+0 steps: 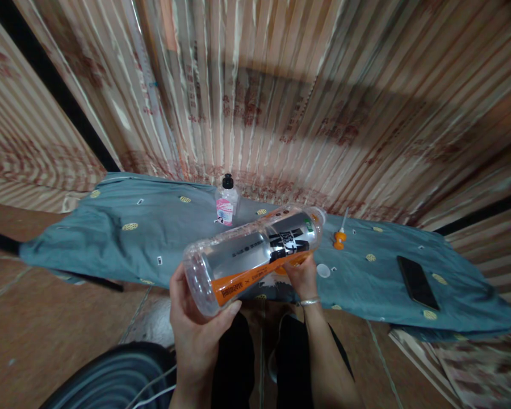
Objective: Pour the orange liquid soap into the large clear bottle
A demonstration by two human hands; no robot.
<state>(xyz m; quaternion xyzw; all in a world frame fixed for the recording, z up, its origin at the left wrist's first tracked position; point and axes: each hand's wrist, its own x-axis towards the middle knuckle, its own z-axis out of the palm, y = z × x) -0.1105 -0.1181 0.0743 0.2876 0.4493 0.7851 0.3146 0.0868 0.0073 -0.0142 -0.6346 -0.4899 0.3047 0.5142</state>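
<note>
Two hands on one clear plastic bottle (255,255), and it's lying nearly flat in the air, long axis running from low at the near left up to the far right. Left hand (193,318) cups the base end, fingers and thumb curled around the rounded bottom, closed firmly on it. Right hand (302,275) is under the neck end, fingers wrapped up against the orange and black label, closed on the bottle too, a thin bracelet (310,301) showing at the wrist. So the base sits nearest the person and the open mouth points away, toward the far edge of the blue-grey cloth (123,244) spread on the floor. No cap on that mouth as far as I can see, and a small white cap (323,270) lies on the cloth just beside the right hand. Further back, near the far edge of the cloth, a small bottle with a black cap (226,201) stands upright against the striped curtain (281,85). Off to the right of the held bottle, an orange-handled tool (339,237) lies on the cloth, and well apart toward the right end rests a dark phone (417,282). Below, a dark ribbed round object (114,378) sits on the floor by the left forearm; what it is, I can't tell.
</note>
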